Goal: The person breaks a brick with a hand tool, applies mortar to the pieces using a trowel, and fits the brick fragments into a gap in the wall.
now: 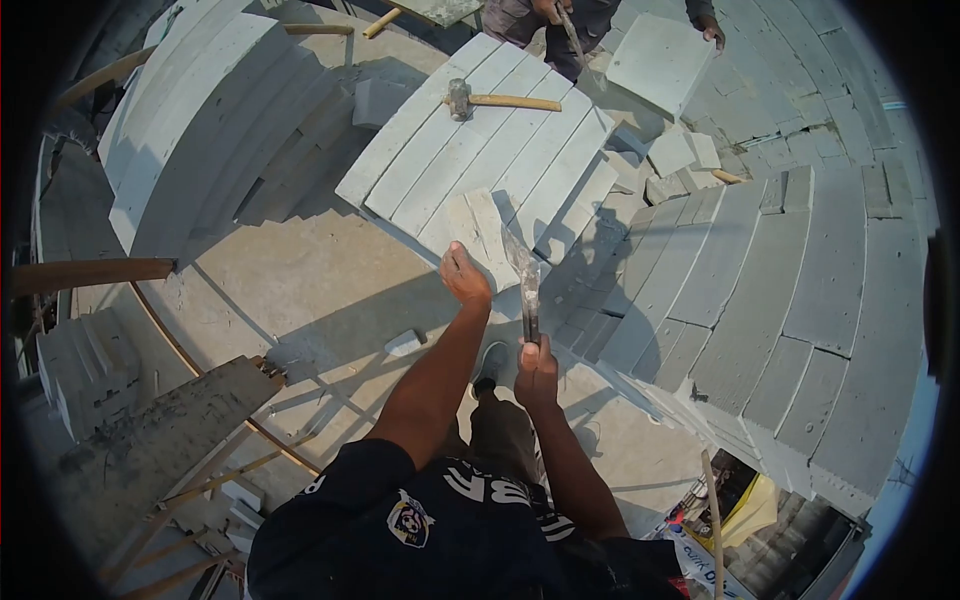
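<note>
My left hand grips the near left edge of a cut piece of light concrete block, which lies tilted on a stack of pale blocks. My right hand is closed around the handle of a machete. Its blade is dusted white and points away from me, with the tip beside the right edge of the cut piece. Whether blade and piece touch, I cannot tell. Farther back on the stack lies a hammer with a wooden handle.
Block walls rise at the right and the left. Across the stack stands a co-worker with a blade and a block. A loose block fragment lies on the floor near my feet. Wooden poles and a plank are at lower left.
</note>
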A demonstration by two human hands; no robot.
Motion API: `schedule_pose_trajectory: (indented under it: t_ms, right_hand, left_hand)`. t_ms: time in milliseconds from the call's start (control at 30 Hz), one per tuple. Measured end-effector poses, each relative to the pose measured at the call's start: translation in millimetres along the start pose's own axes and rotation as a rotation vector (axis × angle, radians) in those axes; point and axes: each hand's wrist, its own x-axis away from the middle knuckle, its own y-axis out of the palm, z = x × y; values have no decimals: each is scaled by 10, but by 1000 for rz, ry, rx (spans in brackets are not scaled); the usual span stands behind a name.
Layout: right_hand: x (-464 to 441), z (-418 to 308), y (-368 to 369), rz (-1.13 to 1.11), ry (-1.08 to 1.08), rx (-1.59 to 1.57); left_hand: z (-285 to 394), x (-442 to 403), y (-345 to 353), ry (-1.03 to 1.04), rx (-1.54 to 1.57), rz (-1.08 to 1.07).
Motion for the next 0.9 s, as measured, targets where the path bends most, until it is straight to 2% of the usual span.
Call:
schedule_pose_trajectory:
  t_ms: [33, 100, 267, 367, 433, 567, 633, 667, 733, 767, 833, 900]
  right_hand:
    - [-34, 70, -15, 8, -9, 5]
    - [-134, 139, -21, -109, 196, 87]
    - [192, -42, -114, -30, 102, -204]
    - [243, 131, -71, 11, 60, -148]
    - [94, 239, -75, -157, 270, 146]
    - [200, 25, -161, -133, 220, -11]
    - [234, -60, -134, -19, 60, -209]
    - [195, -40, -95, -15, 63, -214]
    - [-4, 97, -34, -140, 189, 156]
    - [-75, 219, 17, -143, 144, 231]
    - [-60, 119, -36, -128, 147, 154]
    - [87, -53, -112, -140, 179, 79]
  left_hand:
    - [45, 7, 4, -15, 0, 7]
    - [-25, -14, 8, 0, 8, -17]
    - [-9, -30, 20, 12, -13, 8]
    - [-12, -7, 18, 34, 4, -1]
    - [36, -30, 4, -47, 8, -22]
    - [7, 3, 3, -1, 2, 14]
    - [-22, -14, 40, 34, 18, 17]
    - [-23, -18, 17, 37, 14, 14]
    - [41, 18, 25, 12, -19, 27]
    - [23, -3, 46, 17, -8, 27]
    - [-103, -90, 52, -80, 26, -78]
    - [-54, -3, 20, -52, -1, -34]
